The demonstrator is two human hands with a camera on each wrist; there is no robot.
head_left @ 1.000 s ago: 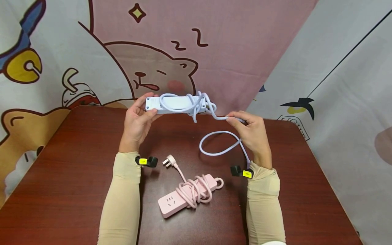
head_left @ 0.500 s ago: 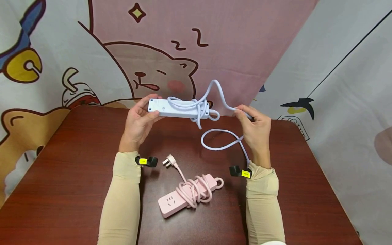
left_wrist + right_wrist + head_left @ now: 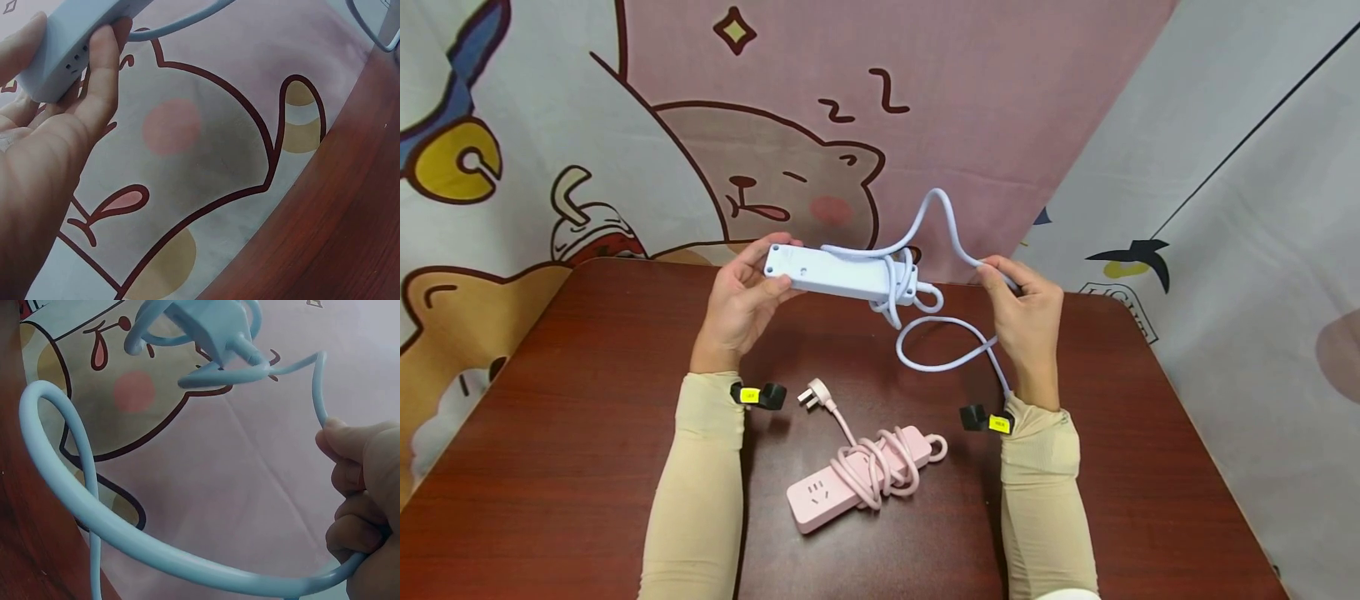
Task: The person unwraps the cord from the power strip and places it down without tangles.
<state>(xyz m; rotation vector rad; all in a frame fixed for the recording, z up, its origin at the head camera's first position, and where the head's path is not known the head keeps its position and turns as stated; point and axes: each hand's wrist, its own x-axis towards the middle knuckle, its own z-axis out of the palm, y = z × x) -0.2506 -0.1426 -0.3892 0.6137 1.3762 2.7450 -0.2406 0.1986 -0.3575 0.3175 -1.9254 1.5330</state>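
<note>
Blue power strip (image 3: 838, 273) aloft, table edge (image 3: 1097, 302) apart

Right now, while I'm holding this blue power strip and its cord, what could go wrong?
The left hand holds the blue power strip only near one end, so a hard tug on the cord might twist it free. The slack loop beside the right hand could snag or tangle.

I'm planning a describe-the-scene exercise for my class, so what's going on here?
A person's left hand grips one end of a pale blue power strip above the table. The right hand holds its blue cord, partly wound round the strip's other end. On the table lies a pink power strip, wrapped in its pink cord, plug sticking out.
</note>
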